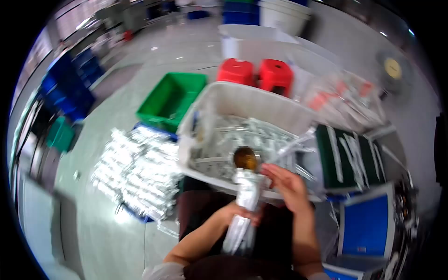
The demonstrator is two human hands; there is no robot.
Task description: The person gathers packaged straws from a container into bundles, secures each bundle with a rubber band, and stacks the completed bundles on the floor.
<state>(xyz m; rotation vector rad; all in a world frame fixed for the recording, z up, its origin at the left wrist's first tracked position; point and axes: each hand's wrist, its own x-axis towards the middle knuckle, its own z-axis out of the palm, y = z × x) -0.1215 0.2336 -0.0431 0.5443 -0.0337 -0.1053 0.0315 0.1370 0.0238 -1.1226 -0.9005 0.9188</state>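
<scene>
My left hand (pixel 239 213) is wrapped round a bundle of long silvery-white packets (pixel 247 191), held upright in front of my lap. My right hand (pixel 284 181) is beside the top of the bundle, its fingers pointing left; they are blurred, and whether they hold anything is unclear. Just above the bundle's top end is a round amber-brown object (pixel 245 158) with a shiny rim. Behind both hands stands a large white bin (pixel 261 97) with many clear and silvery pieces inside.
A green crate (pixel 154 100) and a pile of silvery packets (pixel 137 170) lie on the floor at the left. Two red stools (pixel 235 71) stand behind the bin. At the right are a dark green box (pixel 329 161) with white strips and a blue panel (pixel 366 224).
</scene>
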